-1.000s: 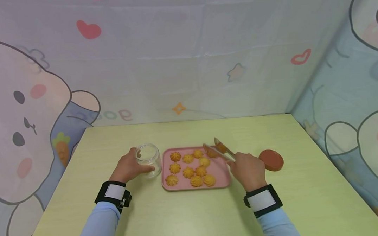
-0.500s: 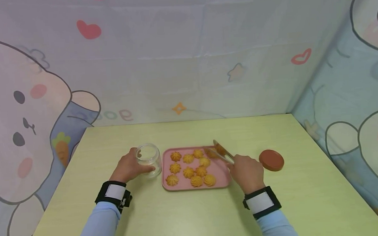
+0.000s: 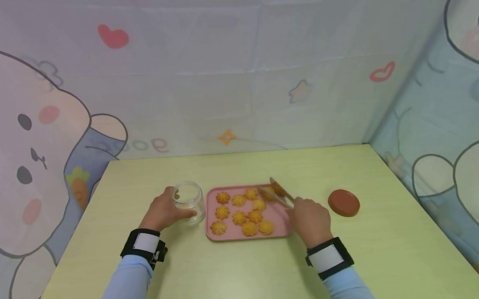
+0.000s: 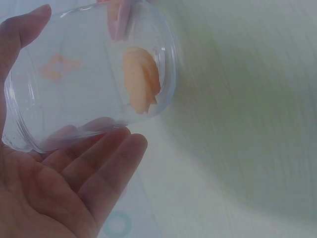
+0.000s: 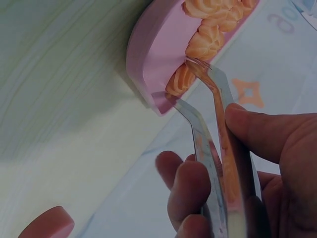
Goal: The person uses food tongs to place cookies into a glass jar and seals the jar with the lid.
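My left hand [image 3: 165,210] grips a clear glass jar [image 3: 199,200] standing upright beside the tray's left end, thumb in front and fingers round the back. In the left wrist view, a piped cookie [image 4: 141,82] shows through the glass near the jar's base. Metal tongs [image 3: 281,200] are held in my right hand [image 3: 311,220], thumb on one arm and fingers on the other. Their tips reach either side of a cookie [image 5: 182,79] at the far right corner of the pink tray [image 3: 280,219]. Several more swirled yellow cookies [image 3: 239,218] lie on that tray.
A round reddish-brown lid [image 3: 344,203] lies on the pale yellow table [image 3: 245,274], to the right of the tray. A cartoon-printed cloth [image 3: 220,70] hangs behind the table and at its sides.
The right hand has shifted slightly left and towards the body, and the tongs' tips have come down around the corner cookie. The left hand and jar stay put.
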Tool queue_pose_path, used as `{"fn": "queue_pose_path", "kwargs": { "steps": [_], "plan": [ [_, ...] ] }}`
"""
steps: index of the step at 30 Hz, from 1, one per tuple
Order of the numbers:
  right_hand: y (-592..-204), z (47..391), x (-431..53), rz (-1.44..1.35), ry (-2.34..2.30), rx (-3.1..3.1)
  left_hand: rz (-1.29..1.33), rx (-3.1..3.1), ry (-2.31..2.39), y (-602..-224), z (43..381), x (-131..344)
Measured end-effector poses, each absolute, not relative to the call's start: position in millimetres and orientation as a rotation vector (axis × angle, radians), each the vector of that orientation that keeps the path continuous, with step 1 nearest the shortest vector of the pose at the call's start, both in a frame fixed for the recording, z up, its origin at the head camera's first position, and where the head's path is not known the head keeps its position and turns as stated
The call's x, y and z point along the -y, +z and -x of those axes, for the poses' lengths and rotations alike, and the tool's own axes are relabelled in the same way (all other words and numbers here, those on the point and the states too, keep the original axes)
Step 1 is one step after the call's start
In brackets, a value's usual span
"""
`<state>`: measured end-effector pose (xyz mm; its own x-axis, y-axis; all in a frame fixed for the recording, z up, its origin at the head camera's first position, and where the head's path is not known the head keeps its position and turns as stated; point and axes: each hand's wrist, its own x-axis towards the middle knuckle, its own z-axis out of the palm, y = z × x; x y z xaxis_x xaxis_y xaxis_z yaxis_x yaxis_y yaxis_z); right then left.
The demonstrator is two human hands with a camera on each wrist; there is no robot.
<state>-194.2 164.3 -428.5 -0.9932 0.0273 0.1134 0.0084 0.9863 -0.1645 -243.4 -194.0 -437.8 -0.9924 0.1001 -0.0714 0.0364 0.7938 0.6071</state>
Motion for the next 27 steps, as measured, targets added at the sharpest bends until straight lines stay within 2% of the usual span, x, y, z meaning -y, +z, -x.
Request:
{"fn": "queue_pose_path", "kwargs": {
  "steps": [27],
  "plan": [
    [-428.2,194.6,-163.0,-0.002,0.181,3.055,-0.097,-2.868,0.976,-441.8,245.9,195.6]
  ]
}}
